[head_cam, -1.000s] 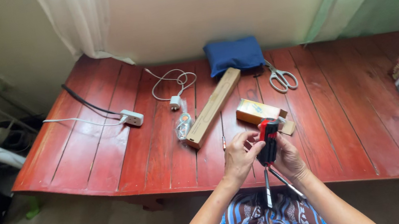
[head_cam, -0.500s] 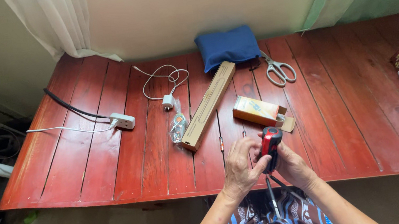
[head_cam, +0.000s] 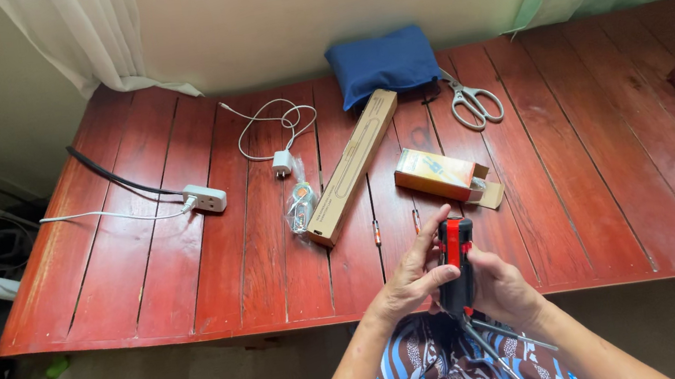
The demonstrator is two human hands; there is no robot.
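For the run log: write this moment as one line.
left hand: on tool | right hand: holds red-black tool | place: over red table edge

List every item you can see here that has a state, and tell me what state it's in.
Red and black multi-tool: held upright in both hands, metal arms folded out below.
Left hand: gripping the tool.
Right hand: gripping the tool.
Orange box: lying flat, end flap open.
Scissors: closed.
Long cardboard box: closed, lying flat.
White charger: unplugged, cable loosely coiled.

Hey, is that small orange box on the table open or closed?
Open. The orange box lies on its side on the red table with its brown end flap folded out flat.
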